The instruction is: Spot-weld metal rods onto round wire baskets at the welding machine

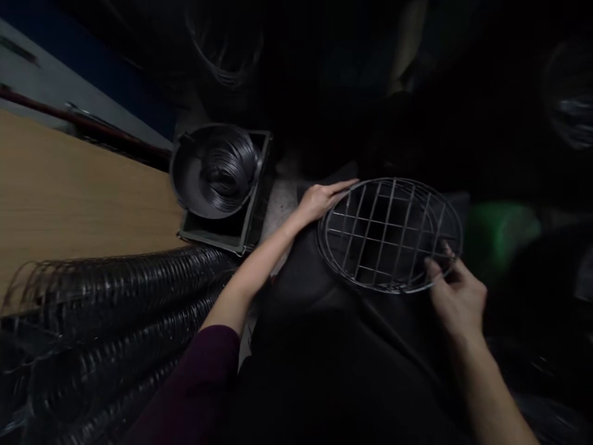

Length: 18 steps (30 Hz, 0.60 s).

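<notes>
A round wire grid (389,233) lies flat over my dark lap, held between both hands. My left hand (322,199) rests on its left rim with fingers stretched along the edge. My right hand (456,290) pinches the grid's right rim, thumb on top and fingers curled under. My left sleeve is dark purple.
A coil of thin dark wire (229,165) sits in a round black bowl (189,179) inside a dark crate (252,216). Long stacks of finished wire grids (111,296) lie at lower left. A wooden tabletop (69,198) is at left. Something green (500,235) is at right.
</notes>
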Motion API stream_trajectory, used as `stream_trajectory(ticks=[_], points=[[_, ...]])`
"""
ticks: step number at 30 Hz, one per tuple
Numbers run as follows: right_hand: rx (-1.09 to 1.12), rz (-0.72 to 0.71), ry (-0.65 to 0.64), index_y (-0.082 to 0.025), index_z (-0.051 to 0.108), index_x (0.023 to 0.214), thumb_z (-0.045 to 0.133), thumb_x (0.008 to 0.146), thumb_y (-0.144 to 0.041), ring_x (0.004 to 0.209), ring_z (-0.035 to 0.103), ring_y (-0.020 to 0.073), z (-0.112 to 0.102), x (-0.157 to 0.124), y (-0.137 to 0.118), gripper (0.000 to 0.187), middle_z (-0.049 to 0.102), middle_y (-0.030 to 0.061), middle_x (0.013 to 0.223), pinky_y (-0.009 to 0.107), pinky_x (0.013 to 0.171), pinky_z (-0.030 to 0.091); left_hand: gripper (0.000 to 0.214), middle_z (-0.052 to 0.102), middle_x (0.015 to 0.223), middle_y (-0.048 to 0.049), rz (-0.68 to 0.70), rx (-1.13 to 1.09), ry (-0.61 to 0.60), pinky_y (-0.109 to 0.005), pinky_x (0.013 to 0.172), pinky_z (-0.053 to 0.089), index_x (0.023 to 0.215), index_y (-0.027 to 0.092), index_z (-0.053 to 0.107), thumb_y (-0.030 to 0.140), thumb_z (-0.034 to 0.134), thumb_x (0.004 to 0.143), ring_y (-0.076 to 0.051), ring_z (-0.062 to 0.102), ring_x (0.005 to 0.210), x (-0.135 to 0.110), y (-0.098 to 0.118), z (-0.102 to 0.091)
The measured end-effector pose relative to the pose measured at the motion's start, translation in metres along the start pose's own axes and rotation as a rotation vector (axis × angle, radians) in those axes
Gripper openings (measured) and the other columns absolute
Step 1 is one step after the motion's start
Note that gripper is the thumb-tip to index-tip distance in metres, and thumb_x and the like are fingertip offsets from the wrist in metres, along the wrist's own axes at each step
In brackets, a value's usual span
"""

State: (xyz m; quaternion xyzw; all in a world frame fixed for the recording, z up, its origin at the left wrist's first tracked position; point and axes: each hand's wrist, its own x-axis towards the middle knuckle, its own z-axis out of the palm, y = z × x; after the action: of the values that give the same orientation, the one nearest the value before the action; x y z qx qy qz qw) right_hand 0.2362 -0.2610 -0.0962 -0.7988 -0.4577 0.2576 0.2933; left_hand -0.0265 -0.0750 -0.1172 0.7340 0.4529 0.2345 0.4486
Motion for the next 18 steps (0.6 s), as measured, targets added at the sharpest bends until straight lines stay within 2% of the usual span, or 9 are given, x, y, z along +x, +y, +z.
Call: stream_trajectory(ticks=[3, 5, 8, 10, 12, 15, 18], points=[[-0.032, 0.024, 0.154, -0.017, 0.074, 0.116, 0.059, 0.081, -0.067, 0.101, 0.069, 0.0355, 0.006, -0.011, -0.007, 0.063, 0.071, 0.0212, 0.108, 0.050, 0.091, 0.054, 0.036, 0.066, 0.130, -0.0006, 0.013, -0.036, 0.026, -0.027, 0.105, 0.048, 0.131, 0.024, 0.063, 0.027, 0.056, 0.096, -0.019, 0.064, 0.120, -0.004, -0.001, 0.000], [-0.131, -0.054, 0.176, -0.017, 0.074, 0.116, 0.051, 0.085, -0.069, 0.094, 0.070, 0.0357, 0.006, -0.024, -0.011, 0.065, 0.072, 0.0210, 0.102, 0.052, 0.086, 0.055, 0.035, 0.066, 0.130, -0.0002, 0.027, -0.049, 0.031, -0.027, 0.106, 0.048, 0.130, 0.025, 0.063, 0.029, 0.055, 0.097, -0.018, 0.064, 0.120, -0.007, -0.001, 0.001], [-0.264, -0.187, 0.063, -0.012, 0.062, 0.133, 0.039, 0.089, -0.069, 0.105, 0.066, 0.0383, 0.004, -0.043, -0.010, 0.076, 0.068, 0.0221, 0.111, 0.056, 0.090, 0.052, 0.036, 0.066, 0.130, -0.0029, 0.046, -0.060, 0.045, -0.026, 0.106, 0.047, 0.131, 0.021, 0.063, 0.029, 0.055, 0.097, -0.018, 0.063, 0.121, -0.009, -0.002, 0.001], [-0.309, -0.234, -0.048, -0.006, 0.051, 0.142, 0.034, 0.085, -0.077, 0.113, 0.061, 0.0428, 0.005, -0.051, -0.006, 0.093, 0.064, 0.0253, 0.120, 0.062, 0.093, 0.048, 0.035, 0.066, 0.130, -0.0023, 0.046, -0.060, 0.046, -0.026, 0.106, 0.048, 0.131, 0.021, 0.063, 0.029, 0.055, 0.097, -0.018, 0.063, 0.121, -0.008, -0.004, 0.001], [-0.325, -0.223, -0.124, -0.003, 0.042, 0.147, 0.037, 0.077, -0.085, 0.117, 0.057, 0.0461, 0.009, -0.055, -0.004, 0.108, 0.060, 0.0283, 0.125, 0.065, 0.095, 0.045, 0.034, 0.066, 0.130, 0.0000, 0.039, -0.059, 0.045, -0.027, 0.105, 0.048, 0.130, 0.024, 0.064, 0.028, 0.055, 0.097, -0.018, 0.064, 0.120, -0.007, -0.007, 0.003], [-0.310, -0.146, -0.097, 0.001, 0.038, 0.146, 0.045, 0.070, -0.088, 0.117, 0.055, 0.0468, 0.021, -0.057, -0.004, 0.117, 0.057, 0.0309, 0.126, 0.064, 0.096, 0.042, 0.034, 0.068, 0.127, -0.0001, 0.026, -0.069, 0.066, -0.028, 0.104, 0.049, 0.129, 0.025, 0.065, 0.029, 0.056, 0.096, -0.020, 0.066, 0.117, -0.005, -0.014, 0.006], [-0.305, -0.113, -0.048, -0.003, 0.034, 0.147, 0.046, 0.077, -0.080, 0.124, 0.050, 0.0433, 0.035, -0.056, -0.006, 0.105, 0.052, 0.0302, 0.133, 0.062, 0.100, 0.039, 0.037, 0.069, 0.126, -0.0018, 0.064, -0.124, 0.106, -0.029, 0.104, 0.049, 0.126, 0.023, 0.067, 0.040, 0.057, 0.095, -0.022, 0.065, 0.118, 0.000, -0.023, 0.010]])
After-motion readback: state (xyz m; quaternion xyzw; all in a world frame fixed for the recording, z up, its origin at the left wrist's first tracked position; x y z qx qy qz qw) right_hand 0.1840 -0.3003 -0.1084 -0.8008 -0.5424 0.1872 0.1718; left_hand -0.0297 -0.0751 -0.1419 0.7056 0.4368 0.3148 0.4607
